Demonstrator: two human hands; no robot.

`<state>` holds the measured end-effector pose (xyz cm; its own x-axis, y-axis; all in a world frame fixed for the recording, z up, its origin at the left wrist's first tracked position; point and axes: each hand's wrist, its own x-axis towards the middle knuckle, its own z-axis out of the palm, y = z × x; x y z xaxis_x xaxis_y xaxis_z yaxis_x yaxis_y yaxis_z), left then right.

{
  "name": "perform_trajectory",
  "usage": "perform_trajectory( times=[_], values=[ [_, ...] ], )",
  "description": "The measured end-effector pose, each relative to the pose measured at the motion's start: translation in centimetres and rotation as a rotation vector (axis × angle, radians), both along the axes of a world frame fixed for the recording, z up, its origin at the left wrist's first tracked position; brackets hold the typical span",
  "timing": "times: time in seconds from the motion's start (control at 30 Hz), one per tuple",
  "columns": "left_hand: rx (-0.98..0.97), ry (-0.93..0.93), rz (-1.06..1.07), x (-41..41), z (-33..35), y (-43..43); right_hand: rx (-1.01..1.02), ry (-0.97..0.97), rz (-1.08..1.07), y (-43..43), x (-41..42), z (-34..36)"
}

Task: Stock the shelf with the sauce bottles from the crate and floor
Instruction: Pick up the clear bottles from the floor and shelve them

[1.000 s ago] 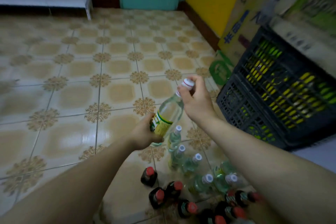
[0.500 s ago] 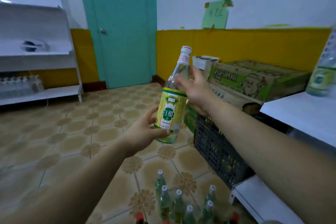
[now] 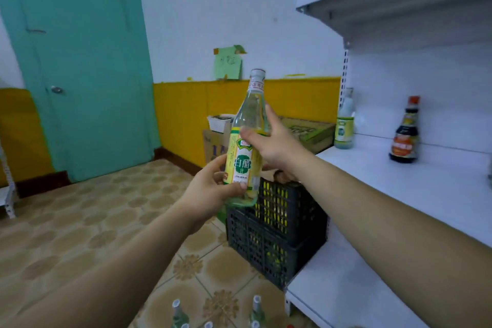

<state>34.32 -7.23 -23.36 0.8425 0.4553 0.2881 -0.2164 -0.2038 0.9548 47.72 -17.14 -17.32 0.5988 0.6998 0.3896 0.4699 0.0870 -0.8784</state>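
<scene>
Presently, a white vinegar bottle [image 3: 243,146] is held upright in the air, left of the shelf [image 3: 415,181] front edge and above the black crate [image 3: 277,226]; left hand [image 3: 210,189] is wrapped around the base, thumb across the lower label; right hand [image 3: 274,141] is closed on the shoulder. The bottle is judged to be glass, full, fairly heavy, smooth and breakable; a grip at label and base is preferred over the thin neck. One like bottle [image 3: 344,122] and a dark sauce bottle [image 3: 404,132] are noted standing toward the shelf's back.

Teal door [image 3: 80,74], white-over-yellow wall [image 3: 239,2], patterned, perhaps tiled, floor [image 3: 80,234]
</scene>
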Motion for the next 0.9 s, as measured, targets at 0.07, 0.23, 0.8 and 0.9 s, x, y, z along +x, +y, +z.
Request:
perform_trajectory(
  times=[0.07, 0.23, 0.8, 0.9],
  values=[
    [0.013, -0.001, -0.068, 2.6, -0.1, -0.6, -0.042, 0.012, -0.058, -1.8, 1.7, -0.1],
    [0.131, 0.051, -0.282, 10.5, -0.2, -1.8, 0.007, 0.045, -0.213, -5.6, 7.0, -0.6],
    [1.153, 0.628, -0.175, 34.8, -5.5, -1.4, -0.092, -0.062, -0.605, -10.0, 28.7, -5.2],
    [1.169, 0.652, -0.182, 36.9, -6.0, -0.8, -0.091, -0.055, -0.660, -9.5, 31.7, -5.6]
  ],
)
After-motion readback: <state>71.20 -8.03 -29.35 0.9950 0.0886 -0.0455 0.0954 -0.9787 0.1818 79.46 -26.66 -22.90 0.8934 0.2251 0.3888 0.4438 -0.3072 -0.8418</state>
